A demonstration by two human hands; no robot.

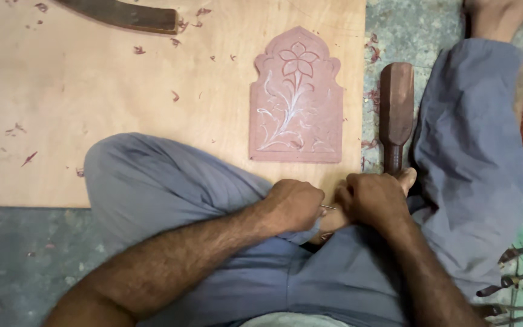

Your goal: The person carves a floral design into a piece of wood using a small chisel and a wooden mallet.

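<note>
Just below the pink arch-shaped carved stone plaque [296,97], the left hand [292,206] is fisted around a thin metal pin [327,208]; the right hand [373,198] closes over its other end. Right of the plaque lies a dark wooden mallet [396,112].

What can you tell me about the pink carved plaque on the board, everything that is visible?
The carved plaque is a flat pinkish-red slab, stone by its look, with a pointed, scalloped arch top and a straight base. A flower with leafy stems is cut into its face, and the grooves show whitish. It lies flat near the right edge of the plywood board, beside a dark wooden mallet. Neither hand touches it.
</note>
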